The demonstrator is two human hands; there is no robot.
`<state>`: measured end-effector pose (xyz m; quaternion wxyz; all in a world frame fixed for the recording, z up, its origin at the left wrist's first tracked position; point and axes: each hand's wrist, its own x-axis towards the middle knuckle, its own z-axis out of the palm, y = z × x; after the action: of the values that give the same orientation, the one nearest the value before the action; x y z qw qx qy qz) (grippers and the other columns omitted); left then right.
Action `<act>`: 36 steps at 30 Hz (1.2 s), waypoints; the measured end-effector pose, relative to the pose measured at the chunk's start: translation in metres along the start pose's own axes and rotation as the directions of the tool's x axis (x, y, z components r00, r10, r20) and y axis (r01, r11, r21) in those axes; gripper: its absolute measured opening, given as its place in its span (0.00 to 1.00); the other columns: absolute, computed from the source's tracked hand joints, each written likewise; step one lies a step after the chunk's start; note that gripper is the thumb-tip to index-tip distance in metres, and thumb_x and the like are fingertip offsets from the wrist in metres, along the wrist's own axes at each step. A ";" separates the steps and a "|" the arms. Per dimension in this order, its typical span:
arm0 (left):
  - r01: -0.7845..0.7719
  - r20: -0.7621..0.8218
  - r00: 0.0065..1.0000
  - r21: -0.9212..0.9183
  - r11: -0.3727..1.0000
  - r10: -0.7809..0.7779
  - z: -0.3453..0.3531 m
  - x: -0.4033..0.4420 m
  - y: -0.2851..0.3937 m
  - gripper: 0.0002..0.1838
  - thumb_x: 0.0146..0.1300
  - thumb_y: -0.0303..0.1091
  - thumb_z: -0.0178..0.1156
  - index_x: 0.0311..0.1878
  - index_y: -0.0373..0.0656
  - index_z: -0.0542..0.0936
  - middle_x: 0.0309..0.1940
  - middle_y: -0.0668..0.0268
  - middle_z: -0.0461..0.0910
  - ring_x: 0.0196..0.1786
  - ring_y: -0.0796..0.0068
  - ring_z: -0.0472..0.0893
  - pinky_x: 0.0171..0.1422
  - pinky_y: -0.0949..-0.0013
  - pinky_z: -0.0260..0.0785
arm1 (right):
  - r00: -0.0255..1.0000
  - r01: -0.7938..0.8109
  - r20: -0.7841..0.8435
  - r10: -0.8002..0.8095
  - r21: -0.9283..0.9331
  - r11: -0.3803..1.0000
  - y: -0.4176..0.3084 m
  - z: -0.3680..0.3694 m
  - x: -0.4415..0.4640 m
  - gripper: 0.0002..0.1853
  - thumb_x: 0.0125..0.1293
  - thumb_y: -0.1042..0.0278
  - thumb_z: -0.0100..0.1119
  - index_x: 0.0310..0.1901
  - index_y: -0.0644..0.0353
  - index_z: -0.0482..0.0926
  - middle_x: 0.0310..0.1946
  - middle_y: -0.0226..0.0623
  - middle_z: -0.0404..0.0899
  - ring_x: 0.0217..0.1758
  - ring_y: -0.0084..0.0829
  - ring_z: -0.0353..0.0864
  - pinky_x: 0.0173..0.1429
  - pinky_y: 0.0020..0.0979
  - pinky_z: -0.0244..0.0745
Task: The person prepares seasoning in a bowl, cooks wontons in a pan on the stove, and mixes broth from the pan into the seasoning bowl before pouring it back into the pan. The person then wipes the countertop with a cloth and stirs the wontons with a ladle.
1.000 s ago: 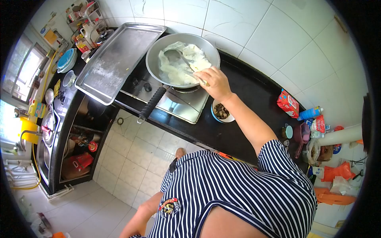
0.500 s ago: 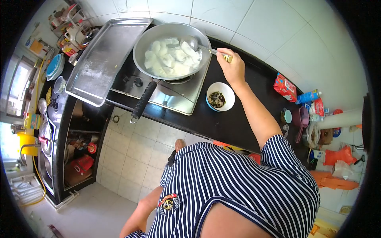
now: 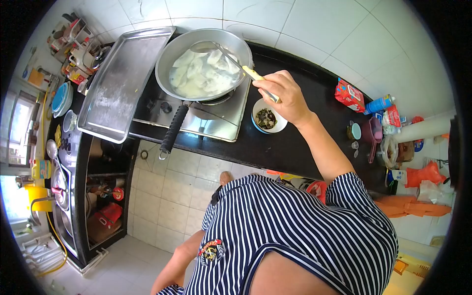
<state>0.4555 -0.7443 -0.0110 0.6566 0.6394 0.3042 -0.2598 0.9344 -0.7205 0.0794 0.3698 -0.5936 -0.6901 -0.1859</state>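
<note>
My right hand (image 3: 285, 96) is closed around the yellow-and-grey handle of a metal ladle (image 3: 227, 55). The ladle's bowl dips into the far side of a wide grey pan (image 3: 162, 73). White dumplings (image 3: 196, 73) lie in cloudy water in that pan, which sits on a gas stove (image 3: 216, 120). Its black wrapped handle (image 3: 174, 129) points toward me, untouched. Just below my right hand stands a white bowl (image 3: 281, 123) with dark chopped bits (image 3: 265, 118) inside. Of my left arm only the bent elbow shows at the lower left; the hand is hidden.
A large metal tray (image 3: 123, 73) lies left of the pan. Along the right counter stand a red package (image 3: 349, 96), a blue can (image 3: 379, 104) and a purple dipper (image 3: 372, 137). Left are a sink (image 3: 59, 216) and an open cabinet (image 3: 105, 196).
My right hand has turned and come slightly nearer to me. The ladle's bowl has swung left across the far side of the pan. The view has shifted a little.
</note>
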 end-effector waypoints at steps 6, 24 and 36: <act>-0.011 0.030 0.999 0.005 1.000 0.011 -0.011 0.006 -0.005 0.27 0.66 0.44 0.58 0.61 0.34 0.76 0.56 0.41 0.79 0.59 0.46 0.78 0.65 0.56 0.70 | 0.921 -0.302 -0.218 0.323 0.124 0.945 -0.014 0.003 -0.007 0.14 0.57 0.77 0.70 0.46 0.55 0.85 0.36 0.33 0.84 0.39 0.34 0.79 0.44 0.34 0.76; -0.095 0.147 0.983 -0.105 0.990 0.110 0.007 0.046 -0.013 0.29 0.66 0.46 0.59 0.63 0.34 0.74 0.58 0.40 0.77 0.62 0.44 0.76 0.67 0.54 0.68 | 0.767 -0.590 0.015 0.641 0.407 0.697 -0.005 0.006 0.002 0.10 0.71 0.65 0.63 0.43 0.64 0.83 0.32 0.31 0.85 0.33 0.18 0.84 0.37 0.22 0.78; -0.149 0.145 0.973 -0.189 0.971 0.178 0.037 0.063 -0.019 0.31 0.65 0.48 0.60 0.64 0.33 0.72 0.59 0.39 0.76 0.64 0.43 0.74 0.69 0.54 0.66 | 0.919 -0.384 0.035 0.393 0.306 0.871 0.030 0.014 0.012 0.08 0.68 0.67 0.64 0.39 0.63 0.83 0.29 0.39 0.83 0.28 0.28 0.78 0.37 0.28 0.76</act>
<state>0.4872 -0.7787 -0.0698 0.7523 0.5785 0.2183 -0.2274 0.9592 -0.6961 0.0735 0.4969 -0.6527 -0.5719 -0.0066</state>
